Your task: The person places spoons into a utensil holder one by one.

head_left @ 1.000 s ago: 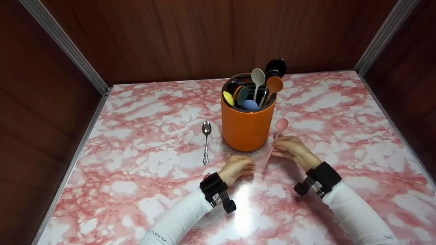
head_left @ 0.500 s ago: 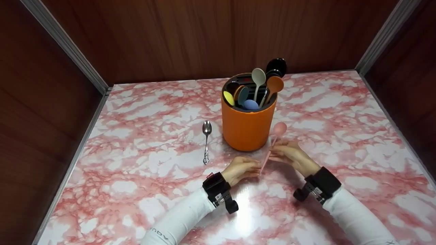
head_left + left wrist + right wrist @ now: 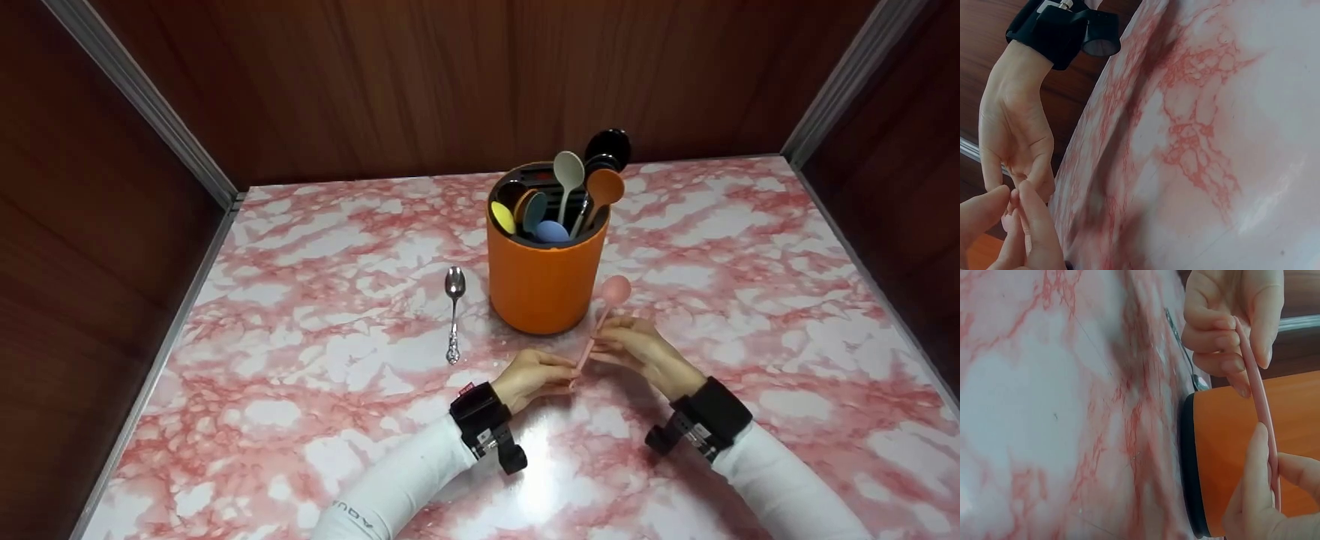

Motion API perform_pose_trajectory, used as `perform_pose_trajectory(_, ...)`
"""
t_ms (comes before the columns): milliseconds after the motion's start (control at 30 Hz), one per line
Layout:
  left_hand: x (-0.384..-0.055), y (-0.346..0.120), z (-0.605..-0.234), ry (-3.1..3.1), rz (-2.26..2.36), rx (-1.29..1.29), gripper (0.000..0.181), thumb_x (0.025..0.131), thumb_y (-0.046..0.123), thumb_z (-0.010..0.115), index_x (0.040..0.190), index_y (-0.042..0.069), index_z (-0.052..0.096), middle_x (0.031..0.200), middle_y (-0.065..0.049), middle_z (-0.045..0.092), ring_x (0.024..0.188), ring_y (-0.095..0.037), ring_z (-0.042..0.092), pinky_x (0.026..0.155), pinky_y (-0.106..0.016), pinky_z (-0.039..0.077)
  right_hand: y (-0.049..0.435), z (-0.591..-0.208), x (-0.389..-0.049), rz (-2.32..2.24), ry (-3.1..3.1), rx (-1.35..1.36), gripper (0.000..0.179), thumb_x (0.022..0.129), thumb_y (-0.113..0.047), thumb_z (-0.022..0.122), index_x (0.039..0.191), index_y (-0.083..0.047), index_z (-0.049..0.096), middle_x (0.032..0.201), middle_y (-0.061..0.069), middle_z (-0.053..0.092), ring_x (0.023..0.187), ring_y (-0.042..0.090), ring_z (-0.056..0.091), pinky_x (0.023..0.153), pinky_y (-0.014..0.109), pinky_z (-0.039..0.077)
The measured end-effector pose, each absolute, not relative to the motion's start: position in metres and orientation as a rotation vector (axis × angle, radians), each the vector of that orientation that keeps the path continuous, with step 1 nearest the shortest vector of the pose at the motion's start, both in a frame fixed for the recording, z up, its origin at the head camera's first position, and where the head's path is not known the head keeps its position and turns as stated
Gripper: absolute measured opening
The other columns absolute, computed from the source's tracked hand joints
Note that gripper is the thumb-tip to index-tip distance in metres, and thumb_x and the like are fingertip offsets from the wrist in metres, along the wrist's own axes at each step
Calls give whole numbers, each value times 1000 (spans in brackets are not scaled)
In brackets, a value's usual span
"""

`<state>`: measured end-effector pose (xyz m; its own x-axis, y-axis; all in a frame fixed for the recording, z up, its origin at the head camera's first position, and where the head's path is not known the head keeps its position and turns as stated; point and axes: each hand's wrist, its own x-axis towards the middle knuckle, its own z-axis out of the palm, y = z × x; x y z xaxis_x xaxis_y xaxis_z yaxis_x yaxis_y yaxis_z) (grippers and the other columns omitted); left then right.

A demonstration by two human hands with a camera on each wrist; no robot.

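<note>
A pink spoon (image 3: 616,290) is held at a slant in front of the orange utensil holder (image 3: 544,289), its bowl up and to the right. My right hand (image 3: 649,354) pinches the handle about midway. At the lower end of the handle, my left hand (image 3: 534,377) has its thumb and fingers on either side of the tip. From the right wrist view, both hands are on the pink handle (image 3: 1258,391), a short stretch of it bare between them. In the left wrist view the fingers hide most of the spoon.
A silver spoon (image 3: 454,315) lies on the marbled table (image 3: 315,330), left of the holder. Several spoons stand in the holder, among them a cream spoon (image 3: 568,169) and an orange spoon (image 3: 605,186). A wooden panel (image 3: 420,82) rises behind the table.
My left hand has moved right and taken hold of the handle's tip. The pink spoon and my right hand have come slightly nearer to me. The holder and silver spoon stay put.
</note>
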<state>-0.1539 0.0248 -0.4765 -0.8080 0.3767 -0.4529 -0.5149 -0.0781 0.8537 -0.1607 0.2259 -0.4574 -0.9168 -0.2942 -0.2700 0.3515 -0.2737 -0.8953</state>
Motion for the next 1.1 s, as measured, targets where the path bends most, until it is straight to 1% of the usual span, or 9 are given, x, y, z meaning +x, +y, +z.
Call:
perform_pose_trajectory(133,-153,25,-475,1620,1924,-155,24,87,-12,63,110,-16,63,103,-28,66,85,-28,69,80,-33,59,225,-455,-159,-2231,1580,98,12,98,0,51,97,-3,63,99,9,60,89,17,64,89,33,55)
perform_pose_trajectory(267,-153,25,-474,1610,1910,-142,25,87,-12,63,111,-16,63,106,-29,65,84,-27,69,81,-34,58,224,-454,-158,-2229,1580,103,11,99,0,51,97,-3,61,95,7,60,87,16,64,89,33,55)
perform_pose_trajectory(400,-152,24,-473,1597,1911,-104,25,88,-13,61,113,-17,61,109,-31,63,76,-20,68,83,-34,58,223,-453,-157,-2210,1607,101,10,98,1,51,95,-3,59,93,6,59,87,16,63,90,34,55)
perform_pose_trajectory(533,-152,24,-471,1595,1911,-83,25,88,-13,61,113,-18,61,108,-32,63,71,-15,66,83,-34,57,222,-451,-156,-2206,1624,106,8,98,-1,54,95,-4,60,96,8,58,89,17,63,91,35,54)
perform_pose_trajectory(667,-151,23,-467,1628,1892,-86,25,87,-12,62,112,-17,62,104,-29,65,73,-16,67,82,-33,58,223,-448,-153,-2224,1613,78,7,98,-2,54,97,-2,61,97,8,59,91,18,64,92,35,54)
perform_pose_trajectory(767,-151,23,-461,1646,1882,-87,25,88,-11,62,112,-16,62,97,-23,68,76,-17,67,83,-35,58,223,-445,-152,-2255,1573,62,8,98,1,52,98,-1,61,94,7,61,89,18,64,91,35,54)
perform_pose_trajectory(867,-151,23,-455,1643,1881,-90,25,88,-11,62,112,-16,62,90,-17,69,75,-16,66,83,-34,58,222,-439,-151,-2279,1555,67,9,98,3,51,97,-1,59,91,7,63,87,17,65,89,34,55)
perform_pose_trajectory(967,-151,22,-449,1643,1876,-90,24,87,-10,63,111,-15,63,89,-17,69,71,-14,64,79,-32,59,222,-434,-152,-2281,1556,88,7,98,1,52,96,-2,58,89,7,63,86,17,64,89,32,55)
perform_pose_trajectory(1100,-152,22,-442,1671,1854,-76,24,87,-9,64,110,-14,64,91,-20,69,68,-13,63,76,-30,59,221,-427,-152,-2266,1577,100,3,98,-2,54,96,-2,56,87,6,61,87,16,63,90,31,54)
